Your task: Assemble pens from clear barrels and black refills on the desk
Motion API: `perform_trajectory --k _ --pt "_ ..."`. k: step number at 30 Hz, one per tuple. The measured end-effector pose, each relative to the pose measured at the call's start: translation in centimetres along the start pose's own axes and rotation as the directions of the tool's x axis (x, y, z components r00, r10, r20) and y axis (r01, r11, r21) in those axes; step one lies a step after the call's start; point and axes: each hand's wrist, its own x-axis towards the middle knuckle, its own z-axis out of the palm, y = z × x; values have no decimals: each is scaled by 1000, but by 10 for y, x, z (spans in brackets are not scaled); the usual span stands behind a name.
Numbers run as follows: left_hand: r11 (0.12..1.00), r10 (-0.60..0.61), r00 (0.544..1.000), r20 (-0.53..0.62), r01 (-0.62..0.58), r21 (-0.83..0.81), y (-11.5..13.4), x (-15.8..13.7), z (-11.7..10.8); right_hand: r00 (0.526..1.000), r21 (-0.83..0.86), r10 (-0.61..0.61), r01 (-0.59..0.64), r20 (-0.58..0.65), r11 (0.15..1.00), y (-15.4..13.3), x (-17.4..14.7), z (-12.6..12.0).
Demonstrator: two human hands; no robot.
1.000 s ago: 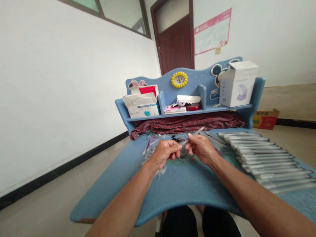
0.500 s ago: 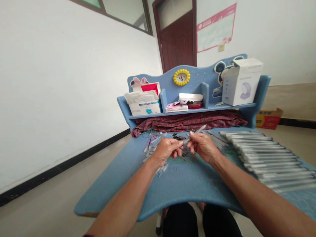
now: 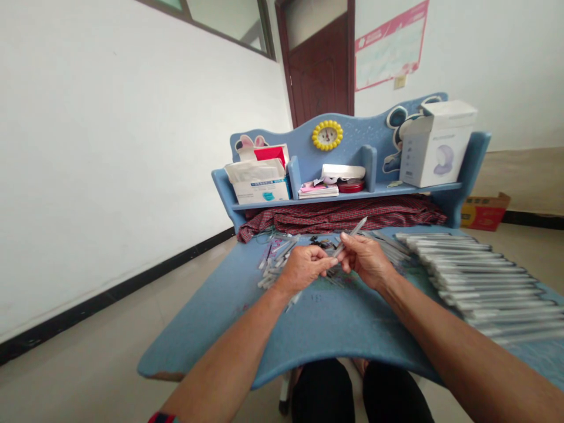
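Right grip [image 3: 365, 257] pinched on a pen-like tube [image 3: 360, 225], left grip [image 3: 304, 267] closed on its lower end, likely steadying it over the blue counter [image 3: 352, 329]; tube slim, translucent, greyish, upper end tilted away; loose pieces [image 3: 278, 265] beside left grip, seemingly kept within reach; similar tubes [image 3: 489, 282] in a row at right, perhaps for order
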Motion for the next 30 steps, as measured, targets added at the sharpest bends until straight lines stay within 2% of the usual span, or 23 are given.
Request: perform_trajectory --k 4,10,12,14,18,22,30 --pt "999 17 1000 -25 -17 32 2 2 -8 1000 1 17 -17 -17 1000 -1 1 0" --pt "999 -23 977 -211 33 44 -14 14 -29 997 -20 50 -51 -60 998 -2 0 0" --pt "989 -62 960 -275 97 113 -26 18 -34 996 -47 67 -70 -61 996 -2 -2 1" --pt "961 -51 949 -312 132 242 -37 23 -40 996 -71 78 -82 -53 994 -3 -3 2" --pt "847 -41 930 -366 226 482 -50 28 -52 994 -109 95 -99 -45 989 -4 -5 4" --pt "742 -91 938 -334 288 605 -49 27 -63 994 -129 104 -109 -43 986 -4 -5 5" --pt "611 -194 961 -197 275 743 -41 19 -66 989 -183 146 -148 -29 972 -4 -7 7"
